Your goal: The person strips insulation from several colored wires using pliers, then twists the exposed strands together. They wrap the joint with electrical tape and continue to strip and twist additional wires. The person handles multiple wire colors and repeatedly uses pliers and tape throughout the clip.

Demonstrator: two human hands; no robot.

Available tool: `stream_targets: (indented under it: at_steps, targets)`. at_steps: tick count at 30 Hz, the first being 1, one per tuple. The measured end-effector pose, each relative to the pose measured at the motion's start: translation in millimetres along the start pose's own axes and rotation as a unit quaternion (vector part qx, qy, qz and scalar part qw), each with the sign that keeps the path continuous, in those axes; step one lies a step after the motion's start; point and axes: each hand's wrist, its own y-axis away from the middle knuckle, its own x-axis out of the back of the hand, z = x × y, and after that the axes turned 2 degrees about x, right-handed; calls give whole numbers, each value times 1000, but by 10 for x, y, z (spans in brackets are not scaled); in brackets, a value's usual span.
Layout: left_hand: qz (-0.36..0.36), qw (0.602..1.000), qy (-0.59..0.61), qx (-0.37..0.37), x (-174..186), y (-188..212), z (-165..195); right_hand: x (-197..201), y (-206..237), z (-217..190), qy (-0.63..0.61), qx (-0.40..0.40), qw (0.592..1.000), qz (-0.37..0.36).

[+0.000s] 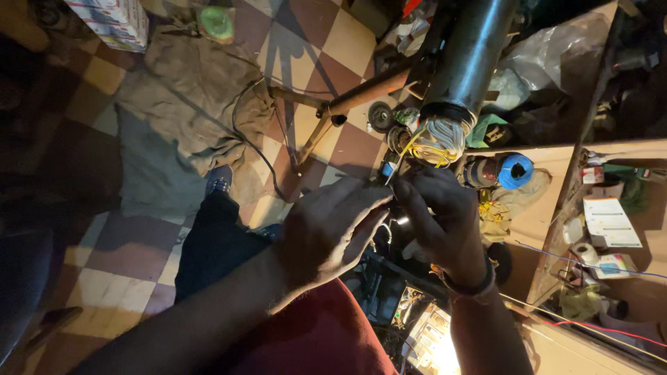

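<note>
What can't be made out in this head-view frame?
- What the fingers of the left hand and right hand pinch: their own knuckles hide it.
- Top of the dark cylinder: cut by the upper edge.
- Where its yellow wires end: behind the hands.

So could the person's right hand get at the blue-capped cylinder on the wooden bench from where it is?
Probably yes: the right hand is beside the blue-capped cylinder, with only open bench between them.

Blue tape roll (515,171) on shelf, cloth (187,104) on checkered floor (104,250).
</note>
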Motion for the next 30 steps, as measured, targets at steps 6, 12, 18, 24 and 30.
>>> stream_targets:
  at_steps: [6,12,18,24,30]
  targets:
    - [-15,989,77,128,15,-42,-79,31,56,-137,86,138,980,114]
    - [-113,968,106,196,-20,-12,-46,134,20,-203,69,117,991,4]
    - [-25,996,78,41,-21,53,-1,57,22,-23,-91,-47,995,4]
    - [-2,998,-34,-48,-36,59,-8,-59,42,77,-80,-133,988,-11]
    - [-12,996,69,59,-44,3,-70,-53,41,-88,37,126,979,155]
